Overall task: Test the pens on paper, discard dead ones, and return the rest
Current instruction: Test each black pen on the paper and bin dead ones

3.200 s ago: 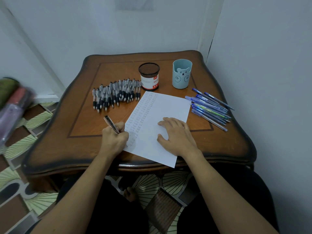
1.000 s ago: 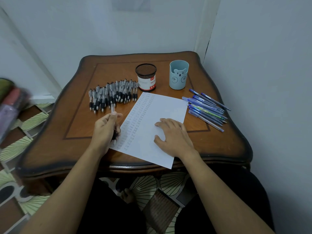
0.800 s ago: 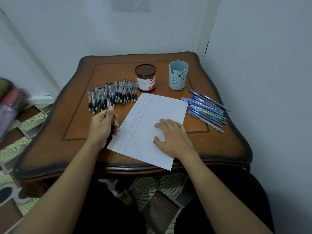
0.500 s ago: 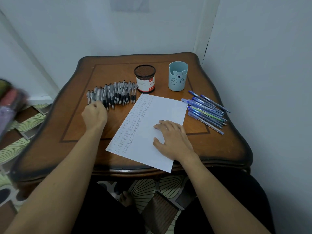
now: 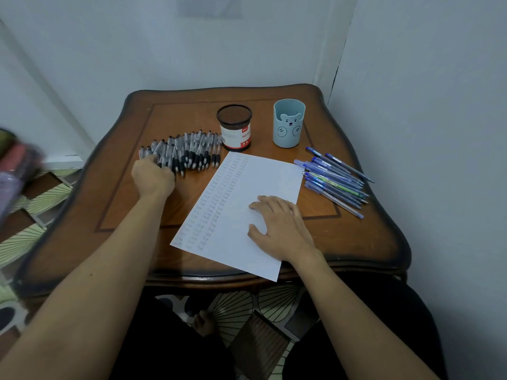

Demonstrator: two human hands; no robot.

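Note:
A row of grey pens with black grips (image 5: 192,152) lies at the table's back left. My left hand (image 5: 152,178) is at the row's left end, with its fingers curled onto a grey pen there; the fingertips are hidden behind the hand. The white paper (image 5: 255,182) lies in the middle, with columns of small test words down its left side. My right hand (image 5: 279,229) rests flat on the paper's lower right part. Several blue pens (image 5: 334,179) lie in a pile on the right.
A black mesh cup with a red-and-white label (image 5: 235,127) and a light blue bear cup (image 5: 288,123) stand at the back of the wooden table (image 5: 343,242). Walls close in behind and on the right. Blurred objects sit at the far left edge.
My left hand lifted the grey pen off the paper's left edge and carried it back and left to the row of grey pens. The right hand stayed on the paper.

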